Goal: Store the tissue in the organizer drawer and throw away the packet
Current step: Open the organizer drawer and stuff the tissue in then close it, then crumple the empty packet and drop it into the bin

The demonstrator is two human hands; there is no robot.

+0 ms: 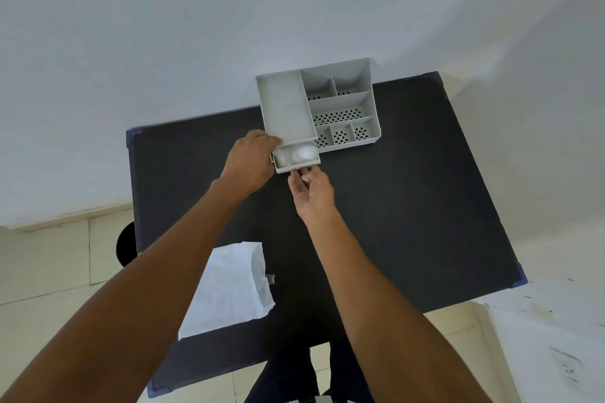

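Observation:
A grey plastic organizer (pixel 343 101) stands at the far edge of the black table (pixel 409 206). Its drawer (pixel 296 165) is pulled partly out toward me, and a white tissue (pixel 301 154) lies inside it. My left hand (pixel 250 162) rests against the organizer's left front corner beside the drawer. My right hand (pixel 311 190) pinches the drawer's front handle with its fingertips. The white packet (pixel 229 288) lies flat on the near left part of the table, partly under my left forearm.
A pale wall rises right behind the organizer. A round black object (pixel 126 247) sits on the tiled floor left of the table. A white surface (pixel 550 337) stands at the lower right. My legs show below the table's near edge.

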